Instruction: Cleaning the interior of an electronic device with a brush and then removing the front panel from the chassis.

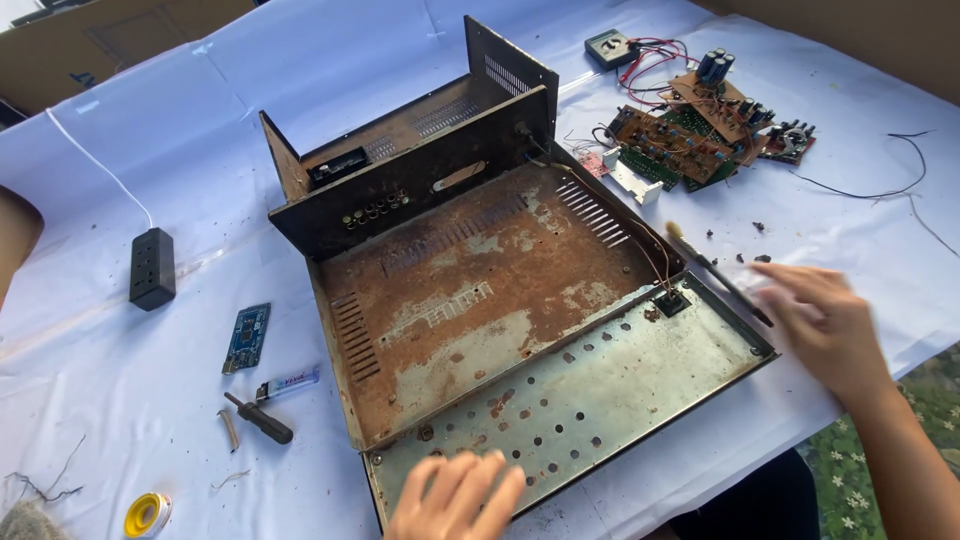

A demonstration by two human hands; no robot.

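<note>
Your left hand [455,497], fingers spread and cut off at the frame's bottom, rests flat on the rusty open metal chassis [480,290] at mid-table. Your blurred right hand [825,320] hovers open beside the thin dark brush [718,273] at the chassis's right edge, holding nothing.

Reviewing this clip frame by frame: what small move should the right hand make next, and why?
Probably close the right hand on the brush. Its open fingers are right at the brush's dark handle, which lies by the rusty chassis, while the left hand rests flat on the perforated panel.
</note>
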